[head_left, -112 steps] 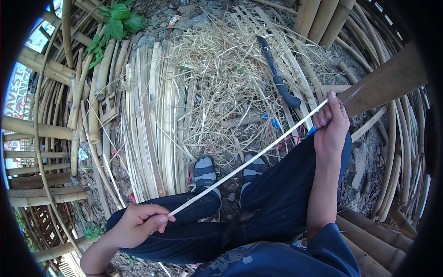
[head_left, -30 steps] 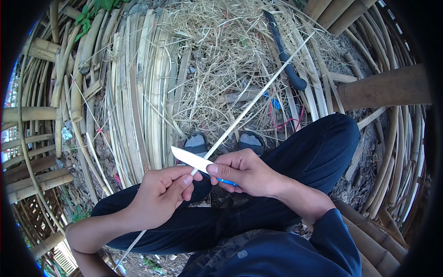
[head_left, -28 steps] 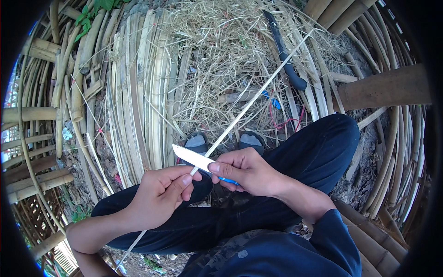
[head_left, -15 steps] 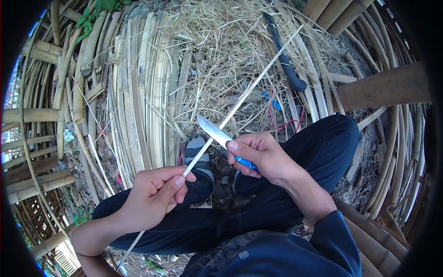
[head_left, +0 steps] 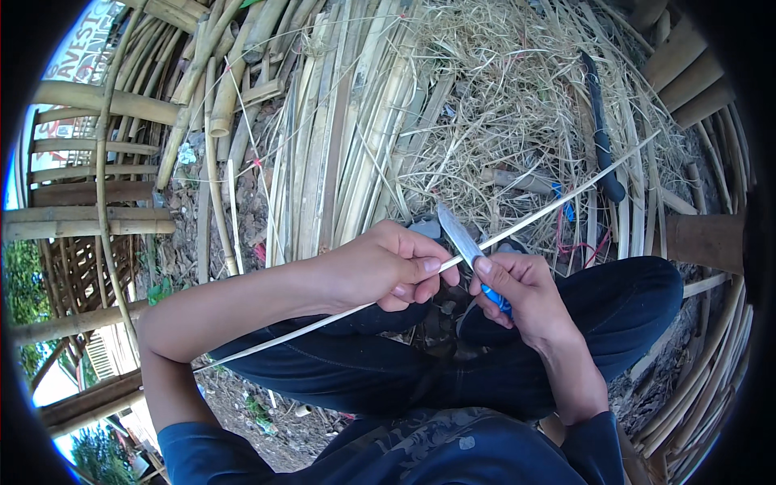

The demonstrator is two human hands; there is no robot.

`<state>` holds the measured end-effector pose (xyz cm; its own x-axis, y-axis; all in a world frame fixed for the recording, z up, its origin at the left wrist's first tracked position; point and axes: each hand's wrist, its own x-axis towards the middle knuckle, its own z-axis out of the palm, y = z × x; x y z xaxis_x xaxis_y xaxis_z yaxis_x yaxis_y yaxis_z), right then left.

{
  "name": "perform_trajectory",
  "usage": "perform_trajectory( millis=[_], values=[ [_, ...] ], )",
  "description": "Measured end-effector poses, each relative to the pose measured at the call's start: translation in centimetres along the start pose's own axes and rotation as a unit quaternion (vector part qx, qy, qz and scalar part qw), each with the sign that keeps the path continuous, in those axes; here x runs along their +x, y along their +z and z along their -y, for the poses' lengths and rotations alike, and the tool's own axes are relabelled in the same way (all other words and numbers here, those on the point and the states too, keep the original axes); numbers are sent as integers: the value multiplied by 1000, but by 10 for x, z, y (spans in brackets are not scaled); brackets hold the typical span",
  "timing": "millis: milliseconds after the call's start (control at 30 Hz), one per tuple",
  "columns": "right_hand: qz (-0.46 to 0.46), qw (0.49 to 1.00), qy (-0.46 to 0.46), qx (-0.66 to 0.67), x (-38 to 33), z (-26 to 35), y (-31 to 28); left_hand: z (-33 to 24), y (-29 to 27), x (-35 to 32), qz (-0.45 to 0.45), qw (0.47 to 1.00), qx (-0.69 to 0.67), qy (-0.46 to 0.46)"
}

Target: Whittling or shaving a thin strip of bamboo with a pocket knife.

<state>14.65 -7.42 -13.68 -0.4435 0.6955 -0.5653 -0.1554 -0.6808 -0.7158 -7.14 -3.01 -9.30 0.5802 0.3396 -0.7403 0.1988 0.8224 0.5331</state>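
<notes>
A long thin bamboo strip (head_left: 558, 204) runs slantwise across my lap, its far end up to the right and its near end past my left thigh. My left hand (head_left: 402, 267) pinches the strip near its middle. In my right hand (head_left: 521, 293) is a knife (head_left: 461, 233) with a blue handle, its blade pointing up and to the left. The blade lies across the strip just right of my left fingers, with my right thumb at the base of the blade. The fingers under the handle are partly hidden.
Split bamboo slats (head_left: 323, 153) lie in a row ahead on the left. A heap of pale shavings (head_left: 501, 105) covers the ground ahead. A dark, long-handled tool (head_left: 602, 137) lies at the right of it. Bamboo poles (head_left: 105, 101) frame the left side.
The view has swung left, so the scene sits farther right. My left hand has come closer to the knife along the strip, and the strip lies at a flatter slant.
</notes>
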Motion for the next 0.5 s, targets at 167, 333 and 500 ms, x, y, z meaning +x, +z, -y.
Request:
perform_trajectory(
  millis=[167, 333, 500],
  values=[
    [12, 1000, 3, 12, 2, 0, -5, 2, -7, -1, 28, 999, -21, -4],
    [52, 998, 14, 26, 2, 4, 6, 3, -8, 3, 73, 997, -12, -22],
    [34, 999, 21, 28, 2, 4, 7, 5, -5, 5, 50, 998, -13, -22]
  ],
)
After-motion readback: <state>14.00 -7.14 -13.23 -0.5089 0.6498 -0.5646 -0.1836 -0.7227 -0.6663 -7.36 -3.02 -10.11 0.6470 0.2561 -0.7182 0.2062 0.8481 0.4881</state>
